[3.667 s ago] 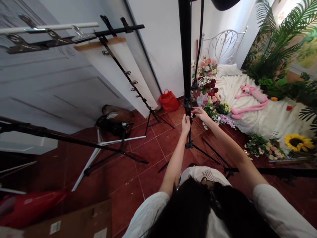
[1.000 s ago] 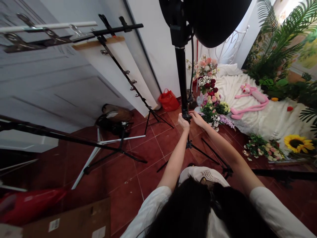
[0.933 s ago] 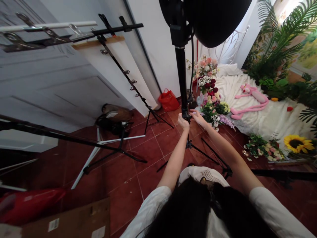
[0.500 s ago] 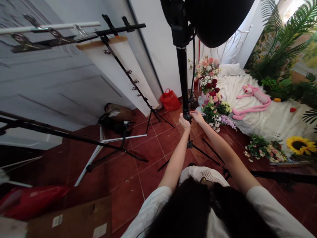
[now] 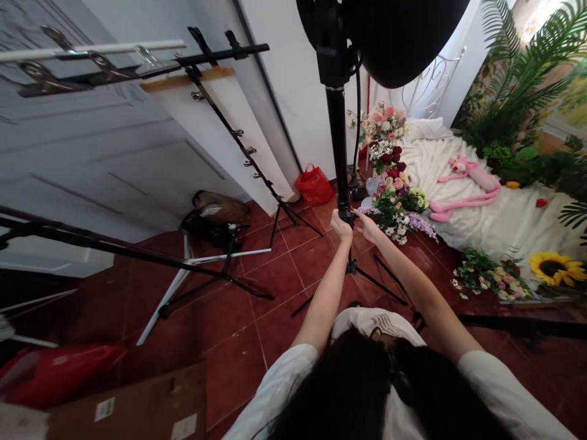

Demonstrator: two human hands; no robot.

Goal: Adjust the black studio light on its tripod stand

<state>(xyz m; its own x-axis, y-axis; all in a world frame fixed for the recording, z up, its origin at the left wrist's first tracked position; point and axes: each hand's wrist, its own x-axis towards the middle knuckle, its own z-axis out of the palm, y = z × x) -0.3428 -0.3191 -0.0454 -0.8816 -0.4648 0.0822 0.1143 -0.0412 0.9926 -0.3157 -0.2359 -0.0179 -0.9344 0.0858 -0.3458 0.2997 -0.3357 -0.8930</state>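
Holding stand (image 5: 339, 143), tiled floor (image 5: 238, 366), apparent door (image 5: 151, 162)

Dark red tiles with pale grout covered the floor (image 5: 236, 373). White panelling (image 5: 137, 153) ran along the left, in shade, with a plain white wall (image 5: 305, 104) beyond. A scrolled metal headboard (image 5: 430, 91) stood at the far edge of a rumpled cream blanket (image 5: 518, 226), flowers (image 5: 389, 159) lined the blanket's left edge, and bright light showed behind palm fronds (image 5: 536, 67) at the upper right
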